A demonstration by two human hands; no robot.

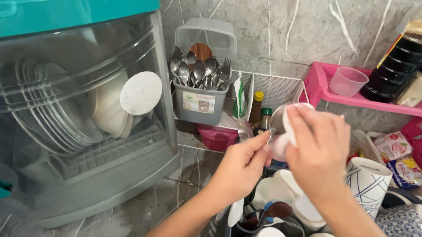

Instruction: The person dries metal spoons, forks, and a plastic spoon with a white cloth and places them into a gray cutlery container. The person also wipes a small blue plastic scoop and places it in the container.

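- Grey marble wall [278,28] and a grey marble counter [165,190] frame a crowded kitchen corner, seen from above my hands.
- My left hand [239,168] pinches the handle of a metal ladle [277,119], fingers closed on it.
- My right hand [318,152] presses a pale cloth [286,132] around the ladle's bowl, fingers curled shut over the cloth.
- I judge the step in hand to be wiping the ladle dry; the next move calls for turning the bowl inside the cloth while the left keeps the handle steady.
- Below the hands, a dark tub [227,235] holds white bowls and cups, close beneath the ladle.
- A patterned white mug [369,183] stands just right of my right wrist.
- Behind, a grey cutlery holder [199,102] is packed with spoons and forks; sauce bottles [257,109] stand beside it.
- At left, a covered dish rack [71,107] with a teal lid holds plates.
- A pink shelf [323,90] carries a small cup and dark bottles.
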